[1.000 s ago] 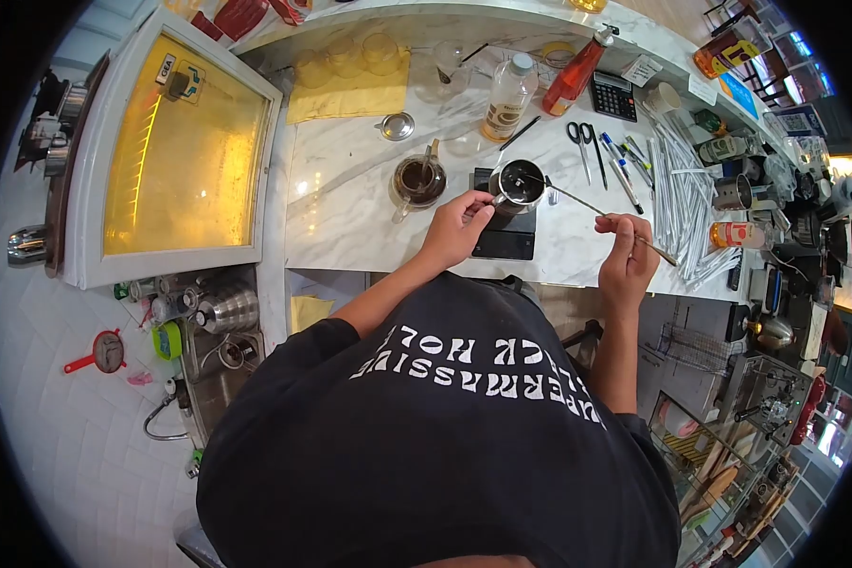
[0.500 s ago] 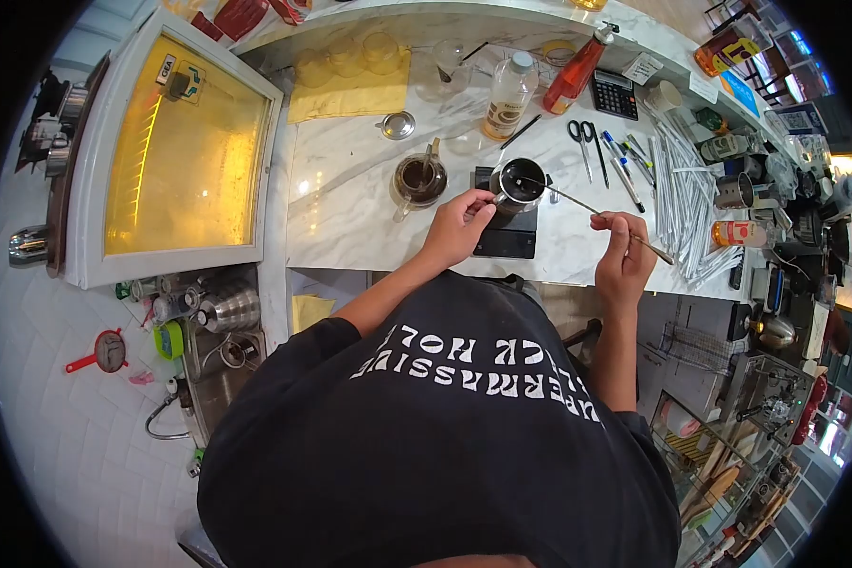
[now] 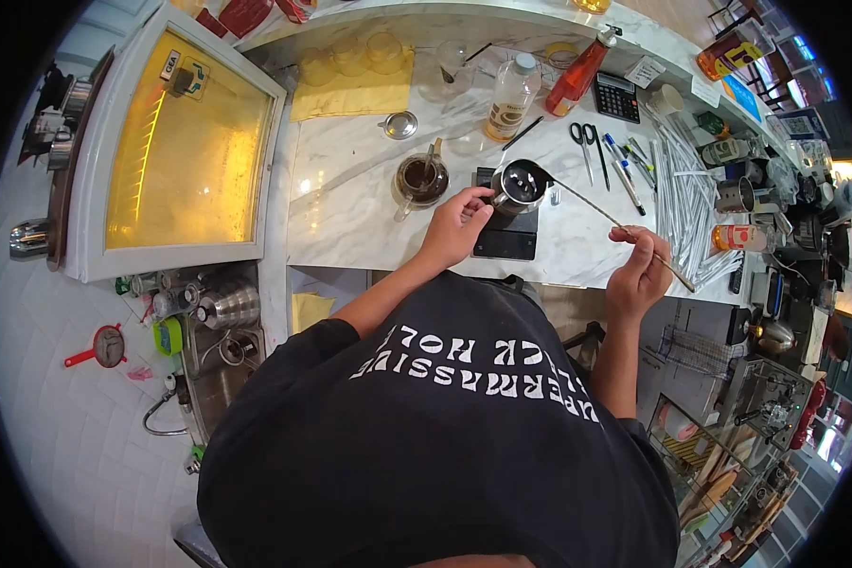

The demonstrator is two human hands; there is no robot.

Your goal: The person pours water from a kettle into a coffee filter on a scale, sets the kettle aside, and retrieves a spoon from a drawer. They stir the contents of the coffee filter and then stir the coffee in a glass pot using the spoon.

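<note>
My left hand (image 3: 461, 227) is closed on the handle of a small metal pitcher (image 3: 502, 202) with dark liquid inside. Beneath the pitcher lies a black digital scale (image 3: 509, 244). Between its fingers and thumb, my right hand (image 3: 639, 275) grips a long twisted bar spoon (image 3: 587, 201). The spoon slants up and left, its far end at the pitcher's right rim. Left of the pitcher stands a glass jug (image 3: 420, 182) of dark liquid with a utensil in it.
Behind the pitcher are a clear bottle (image 3: 509, 99), a red bottle (image 3: 579, 74) and a calculator (image 3: 616, 97). Scissors (image 3: 588, 147), pens (image 3: 625, 175) and many wrapped straws (image 3: 686, 204) lie to the right. Glasses stand on a yellow cloth (image 3: 350, 98); a glass-fronted door (image 3: 185, 142) is at left.
My right hand has moved right and slightly down, drawing the bar spoon from inside the pitcher to its rim. My left hand stays on the pitcher, almost unmoved.
</note>
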